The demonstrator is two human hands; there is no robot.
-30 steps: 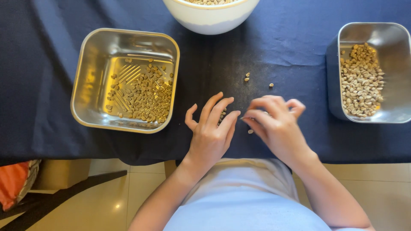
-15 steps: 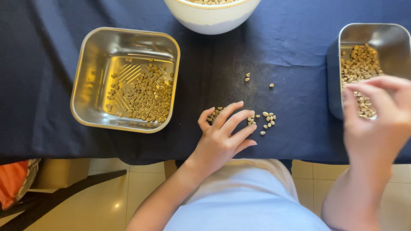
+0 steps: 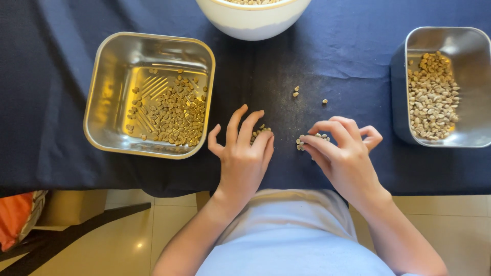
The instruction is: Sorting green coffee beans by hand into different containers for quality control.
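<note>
Navy cloth covers the tabletop [image 3: 61, 102], and on it, near the body, sit two small heaps of pale green beans. What changed: half a sec ago the right hand [image 3: 343, 153] was out over the right steel tray [image 3: 478, 36], blurred, at the tray's rim. Now it's back at centre, fingertips on the right-hand bean cluster [image 3: 307, 139]. The run of beans seen then in the open is now mostly under the fingers. My read: one trip to the tray is finished and the hand is back for the next pick; sorting is mid-way, beans left on the cloth.

The left hand [image 3: 241, 153] shifted slightly left and nearer; its fingers now fan over the left bean cluster [image 3: 260, 132] rather than lying beside it.

Grip, right: thumb and index drawn close, nearly pinched, tips on the beans; can't tell if a bean is actually held betw. them. Other fingers curled.

Grip, left: fingers spread apart, flat, palm down, holding nothing, just resting on or by the heap.

Elsewhere: left steel tray [image 3: 97, 92] w/ darker greenish beans, right tray w/ paler ones, white bowl [image 3: 250, 25] at far centre, three stray beans [image 3: 295, 92] farther out on the cloth.
</note>
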